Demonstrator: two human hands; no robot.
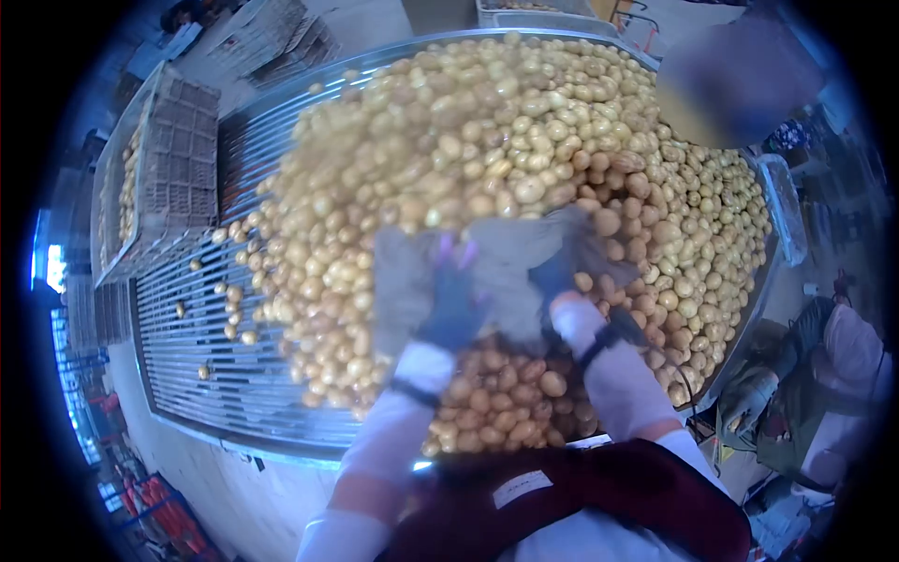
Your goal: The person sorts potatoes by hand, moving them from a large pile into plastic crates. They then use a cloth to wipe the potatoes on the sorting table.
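A grey cloth, smeared by motion, is spread over a heap of round yellow-brown potatoes. My left hand, in a dark glove with purple at the fingertips, lies on the cloth's left part and holds it. On the cloth's right side my right hand, also in a dark glove, grips the fabric; its fingers are mostly hidden in the folds. Browner potatoes lie between my forearms and just right of the cloth.
The heap rests on a slatted metal sorting table with a raised rim. A plastic crate with potatoes stands tilted at its left edge. At upper right a blurred cap belongs to another person. More people's clothing shows at right.
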